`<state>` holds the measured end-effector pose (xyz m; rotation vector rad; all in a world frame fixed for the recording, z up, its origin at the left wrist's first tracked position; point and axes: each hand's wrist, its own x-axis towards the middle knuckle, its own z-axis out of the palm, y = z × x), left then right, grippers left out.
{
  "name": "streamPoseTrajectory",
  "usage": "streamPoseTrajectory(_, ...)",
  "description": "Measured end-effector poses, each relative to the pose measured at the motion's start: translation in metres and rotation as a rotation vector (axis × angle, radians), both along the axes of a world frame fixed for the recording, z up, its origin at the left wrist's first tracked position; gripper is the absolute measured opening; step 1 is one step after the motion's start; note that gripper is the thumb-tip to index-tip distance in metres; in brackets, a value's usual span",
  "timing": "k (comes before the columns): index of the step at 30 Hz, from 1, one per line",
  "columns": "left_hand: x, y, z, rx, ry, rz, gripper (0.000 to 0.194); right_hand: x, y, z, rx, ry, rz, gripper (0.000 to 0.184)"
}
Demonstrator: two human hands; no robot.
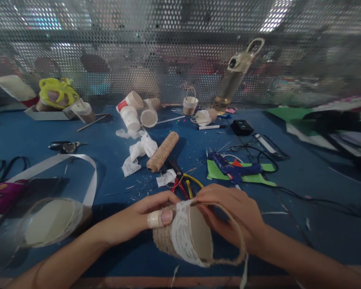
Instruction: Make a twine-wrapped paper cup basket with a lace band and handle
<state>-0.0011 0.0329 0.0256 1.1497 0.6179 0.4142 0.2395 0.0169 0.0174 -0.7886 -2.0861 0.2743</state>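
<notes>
A small cup basket [165, 243] wrapped in twine lies tilted on its side near the table's front edge, its open mouth facing right. White lace [183, 237] runs around it by the rim, and a braided twine handle [240, 233] loops out to the right. My left hand [140, 214] is closed around the basket's twine side, with a bandage [154, 219] on the thumb. Fingers of my right hand [239, 208] pinch the upper rim where lace and handle meet; their tips are partly hidden. Yellow-and-red-handled scissors or pliers [189, 186] lie just beyond the basket.
A twine roll [163, 152], crumpled lace [140, 150] and a blue glue gun [239, 170] on green paper [212, 170] lie ahead. Paper cups [130, 116], small baskets [190, 105] and a bottle [233, 80] line the back. A ribbon roll [52, 220] sits left.
</notes>
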Motion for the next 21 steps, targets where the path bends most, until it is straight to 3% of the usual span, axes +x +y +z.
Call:
streamPoseTrajectory(10,0.001,0.001,-0.001,-0.007,-0.013,-0.009,0.045,0.0,-0.003,0.004,0.029,0.004,-0.008,0.01)
streamPoseTrajectory(16,-0.001,0.0,-0.006,0.012,-0.073,-0.009,0.043,0.004,0.0,0.006,-0.089,0.056,0.052,0.008)
streamPoseTrajectory(21,-0.004,0.003,-0.013,0.256,-0.205,0.199,0.051,0.005,-0.002,0.007,-0.237,0.173,-0.015,0.017)
